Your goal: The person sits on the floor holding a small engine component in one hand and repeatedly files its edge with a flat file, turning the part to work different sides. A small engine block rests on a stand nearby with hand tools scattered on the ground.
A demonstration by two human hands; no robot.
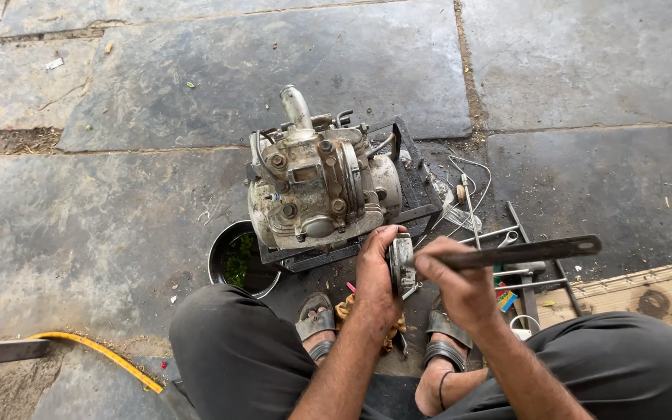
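Steel flat file (523,252) gripped in the right hand (460,292) could skid off the small round metal part (402,266) the left hand (376,280) pinches at 6 o'clock of the engine (316,190), nicking those fingers.

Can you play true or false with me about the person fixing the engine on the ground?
1. The left hand holds a small round metal part. True.
2. The right hand holds a hammer. False: it grips a long flat metal tool, held against the part.
3. The engine sits on a wooden table. False: it rests on a dark metal stand on the stone floor.
4. A dark bowl stands beside the engine, by the person's left knee. True.
5. The person is barefoot. False: sandals are on the feet.
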